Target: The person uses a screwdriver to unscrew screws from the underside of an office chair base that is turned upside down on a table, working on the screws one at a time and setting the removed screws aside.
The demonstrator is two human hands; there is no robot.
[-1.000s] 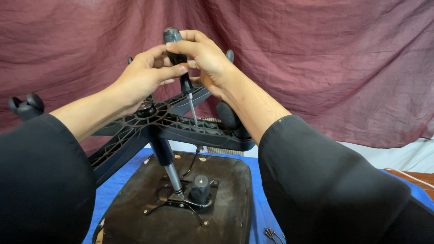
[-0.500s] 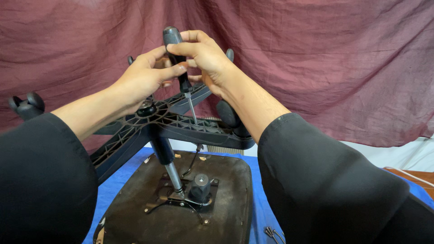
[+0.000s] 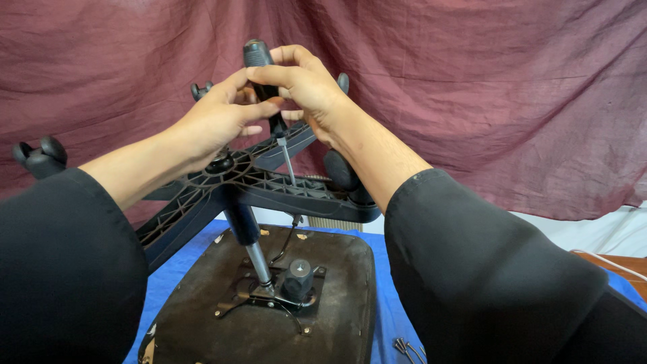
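Black-handled screwdriver [image 3: 269,101] stands nearly upright, tip down on the upturned chair base [image 3: 269,182]. Right hand [image 3: 306,84] wraps its handle top; left hand [image 3: 222,118] pinches it just below.

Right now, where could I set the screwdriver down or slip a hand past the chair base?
Free: seat underside left of the mechanism plate, and blue mat beside the seat. Crowded: both hands, left hand and right hand, grip the screwdriver over the chair base.
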